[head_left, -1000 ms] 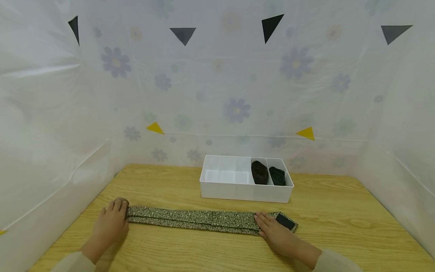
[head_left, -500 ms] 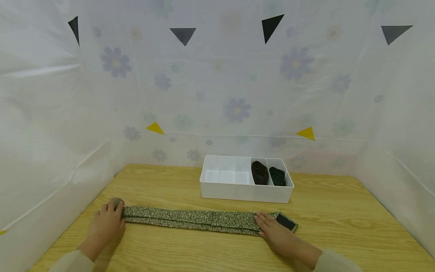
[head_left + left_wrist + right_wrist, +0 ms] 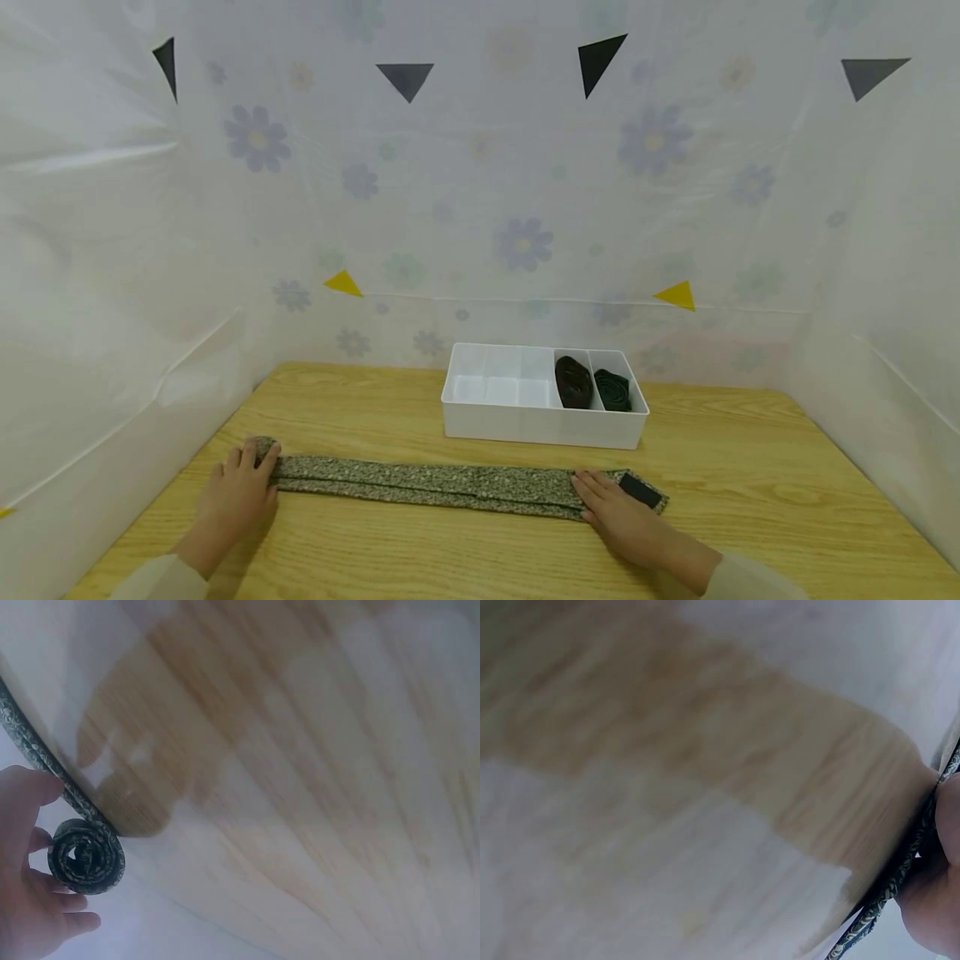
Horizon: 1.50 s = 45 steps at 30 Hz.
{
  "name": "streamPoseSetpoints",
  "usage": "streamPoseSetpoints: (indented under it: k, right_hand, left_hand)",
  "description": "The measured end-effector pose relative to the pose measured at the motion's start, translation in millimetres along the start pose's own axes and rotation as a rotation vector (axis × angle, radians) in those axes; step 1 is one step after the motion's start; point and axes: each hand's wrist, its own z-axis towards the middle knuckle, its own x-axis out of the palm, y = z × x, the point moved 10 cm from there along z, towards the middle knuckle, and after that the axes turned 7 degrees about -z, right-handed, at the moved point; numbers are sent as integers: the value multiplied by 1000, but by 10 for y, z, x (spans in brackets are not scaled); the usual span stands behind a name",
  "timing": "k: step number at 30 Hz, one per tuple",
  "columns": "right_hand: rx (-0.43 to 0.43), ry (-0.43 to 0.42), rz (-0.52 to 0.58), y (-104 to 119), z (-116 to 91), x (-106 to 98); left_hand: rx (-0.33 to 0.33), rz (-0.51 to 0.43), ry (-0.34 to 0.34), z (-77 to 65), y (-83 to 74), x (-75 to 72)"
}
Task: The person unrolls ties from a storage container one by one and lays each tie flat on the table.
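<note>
A patterned green-grey necktie lies stretched across the table, its left end wound into a small roll. My left hand holds that roll. In the left wrist view, the left thumb lies along the strip while the other fingers are behind the coil. At the wide end, my right hand rests with straight fingers on the tie, beside a dark label. The right wrist view catches only part of that hand, at the tie's edge.
A white divided box stands behind the tie. Its right compartments hold a dark brown coil and a dark green coil. Wood-grain table surrounds the hands, with plastic sheeting behind and at both sides.
My left hand has shifted slightly left with the roll, and its fingers have changed position on it. My right hand and the tie's wide end have slid a little to the right.
</note>
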Motion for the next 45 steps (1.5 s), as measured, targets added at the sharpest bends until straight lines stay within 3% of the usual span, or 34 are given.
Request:
streamPoseSetpoints:
  k: [3,6,11,36,45]
  right_hand:
    - [1,5,-2,-15,-14,3]
    - [-1,3,-7,-25,-27,2]
    - [-1,-4,-7,-61,-49,10]
    - [-1,-57,-50,-243,-221,-33]
    - [15,-48,-35,-306,-265,-38]
  left_hand:
    - [20,-25,-9,-1,-41,-20]
    - [83,-63,-28,-1,-126,-51]
    - [160,-148,-7,4,-224,-19]
    - [129,-79,-17,-25,-157,9]
    - [107,-112,-45,-23,-131,-20]
